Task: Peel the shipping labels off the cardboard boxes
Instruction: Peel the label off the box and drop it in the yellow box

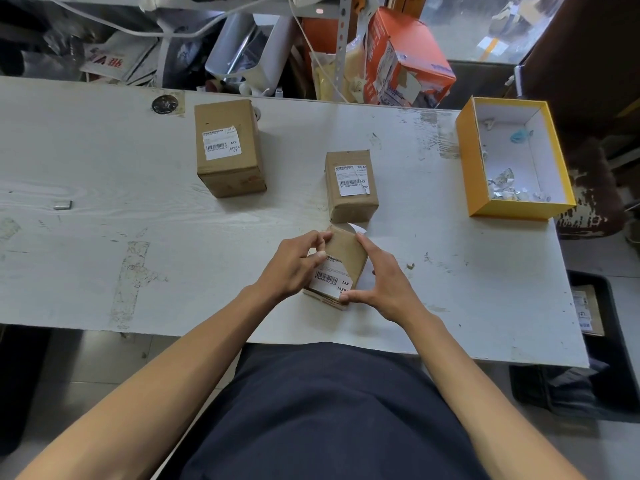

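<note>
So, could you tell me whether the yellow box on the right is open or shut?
Open. The yellow box has no lid on, and paper scraps show on its white floor.

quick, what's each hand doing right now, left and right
Left hand: fingers curled, pinching at the shipping label on the near cardboard box.
Right hand: gripping that box's right side, steadying it.

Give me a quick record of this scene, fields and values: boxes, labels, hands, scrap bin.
Boxes: three cardboard; held box, middle box, far box
Labels: held box's label partly peeled; other two still stuck on
Left hand: picking at label
Right hand: gripping held box
Scrap bin: yellow box, paper scraps inside
</note>
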Action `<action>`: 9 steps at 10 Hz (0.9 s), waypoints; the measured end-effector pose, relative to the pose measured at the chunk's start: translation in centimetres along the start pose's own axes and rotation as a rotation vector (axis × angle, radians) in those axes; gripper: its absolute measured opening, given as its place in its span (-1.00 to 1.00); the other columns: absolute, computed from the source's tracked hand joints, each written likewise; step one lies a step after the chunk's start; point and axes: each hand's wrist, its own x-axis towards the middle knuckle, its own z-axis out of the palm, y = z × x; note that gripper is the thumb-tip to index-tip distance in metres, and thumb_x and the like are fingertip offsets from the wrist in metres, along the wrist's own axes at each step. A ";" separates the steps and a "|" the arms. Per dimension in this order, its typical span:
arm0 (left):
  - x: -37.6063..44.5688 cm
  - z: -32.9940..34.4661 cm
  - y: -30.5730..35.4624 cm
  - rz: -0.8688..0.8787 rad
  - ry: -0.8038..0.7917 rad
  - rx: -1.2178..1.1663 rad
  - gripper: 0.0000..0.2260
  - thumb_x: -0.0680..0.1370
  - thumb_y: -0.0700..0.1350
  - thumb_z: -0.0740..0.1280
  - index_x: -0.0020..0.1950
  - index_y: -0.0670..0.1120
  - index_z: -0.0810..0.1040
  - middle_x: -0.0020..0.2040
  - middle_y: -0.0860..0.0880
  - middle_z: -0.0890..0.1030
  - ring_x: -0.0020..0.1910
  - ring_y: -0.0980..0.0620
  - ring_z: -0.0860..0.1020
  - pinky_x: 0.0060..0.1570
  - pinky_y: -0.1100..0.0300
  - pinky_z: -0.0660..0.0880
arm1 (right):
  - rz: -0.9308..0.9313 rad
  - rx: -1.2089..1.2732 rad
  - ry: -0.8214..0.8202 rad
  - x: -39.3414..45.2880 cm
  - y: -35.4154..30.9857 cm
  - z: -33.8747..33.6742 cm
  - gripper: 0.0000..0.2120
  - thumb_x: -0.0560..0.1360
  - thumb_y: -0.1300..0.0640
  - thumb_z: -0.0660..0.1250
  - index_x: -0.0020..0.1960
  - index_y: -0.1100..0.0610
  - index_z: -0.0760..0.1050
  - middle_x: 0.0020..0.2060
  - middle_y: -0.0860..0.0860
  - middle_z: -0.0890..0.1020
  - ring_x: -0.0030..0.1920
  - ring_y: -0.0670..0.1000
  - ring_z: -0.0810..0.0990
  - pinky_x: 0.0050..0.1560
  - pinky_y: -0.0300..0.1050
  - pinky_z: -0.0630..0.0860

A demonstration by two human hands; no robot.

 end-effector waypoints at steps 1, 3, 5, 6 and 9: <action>0.0 0.0 0.0 0.004 0.000 0.003 -0.84 0.56 -0.23 0.28 -0.18 -0.03 0.42 0.34 0.04 0.54 0.30 0.14 0.47 0.14 0.26 0.39 | 0.001 0.000 -0.001 0.0 0.0 0.0 0.10 0.21 -0.19 0.59 0.55 -0.19 -0.01 0.46 -0.09 0.27 0.42 -0.06 0.22 0.35 -0.09 0.27; 0.1 0.0 -0.1 0.001 0.005 -0.005 -0.85 0.56 -0.23 0.28 -0.18 -0.04 0.42 0.34 0.05 0.54 0.29 0.13 0.48 0.12 0.23 0.40 | -0.003 0.000 0.004 -0.1 -0.1 0.0 0.10 0.21 -0.18 0.60 0.55 -0.17 0.00 0.46 -0.09 0.27 0.41 -0.05 0.22 0.35 -0.10 0.27; 0.1 0.0 0.0 -0.009 0.006 0.005 -0.83 0.56 -0.23 0.27 -0.19 -0.03 0.41 0.34 0.05 0.54 0.28 0.14 0.48 0.01 0.46 0.35 | -0.006 -0.003 0.004 -0.1 -0.1 -0.1 0.11 0.20 -0.19 0.60 0.55 -0.15 0.01 0.45 -0.09 0.27 0.40 -0.06 0.23 0.33 -0.13 0.26; 0.1 0.0 0.0 -0.007 0.010 0.011 -0.82 0.56 -0.24 0.28 -0.20 -0.02 0.41 0.34 0.04 0.54 0.26 0.17 0.48 0.02 0.51 0.33 | -0.008 -0.002 0.006 -0.2 -0.2 -0.1 0.10 0.21 -0.19 0.59 0.55 -0.15 0.01 0.45 -0.09 0.27 0.41 -0.05 0.23 0.33 -0.13 0.25; 0.1 -0.1 0.0 -0.003 0.006 0.014 -0.81 0.56 -0.24 0.27 -0.21 0.00 0.40 0.35 0.04 0.53 0.26 0.19 0.47 0.02 0.48 0.34 | -0.003 0.001 0.001 -0.2 -0.3 -0.1 0.10 0.21 -0.18 0.60 0.55 -0.15 0.01 0.45 -0.08 0.28 0.40 -0.04 0.24 0.36 -0.07 0.30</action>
